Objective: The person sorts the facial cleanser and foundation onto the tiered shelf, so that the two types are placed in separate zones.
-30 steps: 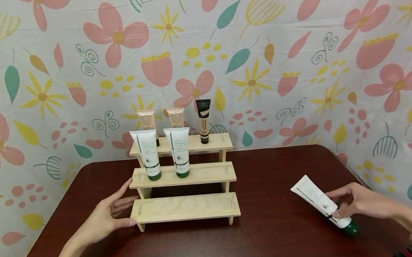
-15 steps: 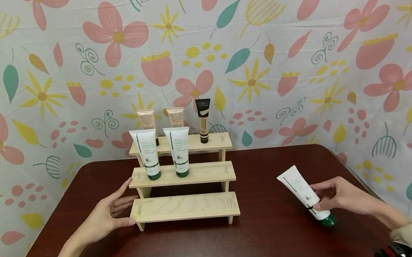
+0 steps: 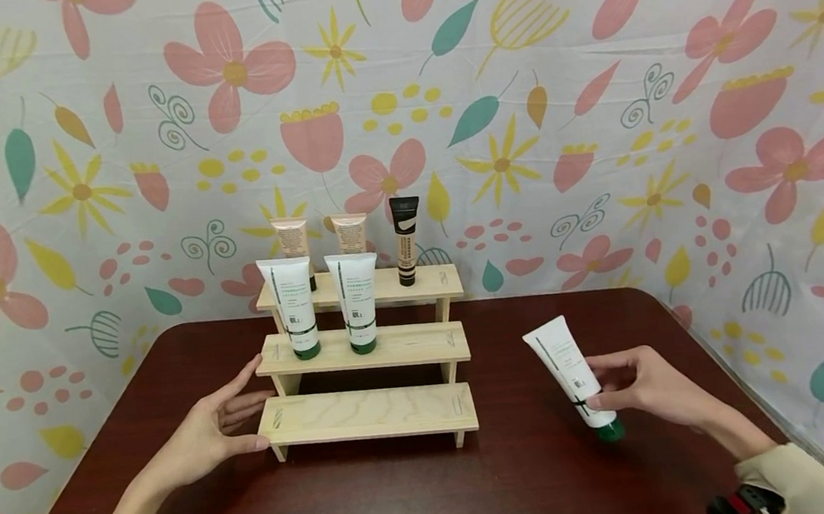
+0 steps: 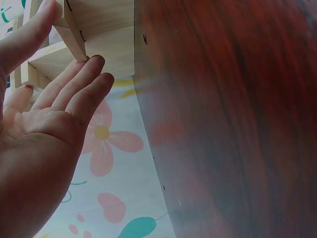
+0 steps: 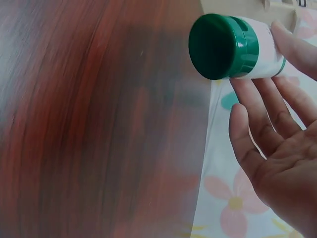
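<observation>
My right hand (image 3: 648, 387) pinches a white squeeze tube (image 3: 565, 362) near its green cap (image 5: 223, 47), thumb on one side and fingers on the other. The tube is held tilted, cap down, to the right of a three-step wooden display stand (image 3: 368, 416). My left hand (image 3: 207, 429) rests against the stand's left side, thumb at the bottom step and straight fingers touching its edge, as the left wrist view also shows. Two similar white tubes, one at the left (image 3: 292, 307) and one beside it (image 3: 358, 300), stand cap down on the middle step.
On the top step are two beige tubes, the left one (image 3: 293, 240) and the right one (image 3: 351, 231), partly hidden behind the white tubes. A slim black-and-beige tube (image 3: 406, 241) stands to their right. The dark wooden table (image 3: 437, 497) meets a flowered cloth (image 3: 550, 66) behind.
My right hand has carried the white tube leftward and slightly up, towards the stand, and the tube has become more upright. The left hand keeps its place against the stand.
</observation>
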Action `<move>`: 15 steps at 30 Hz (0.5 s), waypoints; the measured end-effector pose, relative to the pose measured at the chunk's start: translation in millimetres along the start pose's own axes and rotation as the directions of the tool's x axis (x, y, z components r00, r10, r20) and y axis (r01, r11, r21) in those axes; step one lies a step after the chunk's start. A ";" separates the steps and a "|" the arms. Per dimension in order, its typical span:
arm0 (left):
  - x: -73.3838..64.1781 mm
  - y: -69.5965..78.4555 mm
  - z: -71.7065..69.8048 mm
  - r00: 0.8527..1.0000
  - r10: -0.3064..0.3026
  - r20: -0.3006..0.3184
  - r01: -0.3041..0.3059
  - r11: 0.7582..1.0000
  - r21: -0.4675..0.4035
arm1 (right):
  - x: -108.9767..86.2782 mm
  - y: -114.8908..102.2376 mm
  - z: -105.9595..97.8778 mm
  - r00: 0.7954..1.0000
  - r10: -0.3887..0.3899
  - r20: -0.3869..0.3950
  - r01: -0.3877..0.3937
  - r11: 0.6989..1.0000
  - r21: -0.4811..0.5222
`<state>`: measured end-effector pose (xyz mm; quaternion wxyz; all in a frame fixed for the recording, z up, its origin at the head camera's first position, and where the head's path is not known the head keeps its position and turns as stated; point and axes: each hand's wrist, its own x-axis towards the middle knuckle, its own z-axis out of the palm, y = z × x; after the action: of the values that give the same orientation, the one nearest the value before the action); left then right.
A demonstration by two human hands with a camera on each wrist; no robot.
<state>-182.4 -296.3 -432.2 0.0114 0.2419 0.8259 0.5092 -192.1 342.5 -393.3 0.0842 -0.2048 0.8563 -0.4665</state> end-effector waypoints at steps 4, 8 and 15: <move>0.3 -1.2 -1.4 1.000 -0.001 0.006 0.001 1.000 0.003 | 6.7 -9.1 9.9 1.000 0.002 -0.029 -0.001 1.000 0.021; 0.2 -1.2 -1.8 1.000 0.001 0.003 -0.001 1.000 0.010 | 12.9 -17.0 18.3 0.998 0.009 -0.057 -0.006 0.999 0.045; -0.7 1.4 -1.5 1.000 0.006 0.002 -0.006 1.000 0.015 | 22.2 -26.2 30.8 0.994 -0.015 -0.111 0.018 0.999 0.031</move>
<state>-181.7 -297.4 -430.5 0.0086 0.2451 0.8288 0.5029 -194.7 296.8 -387.4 0.0360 -0.1845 0.8505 -0.4913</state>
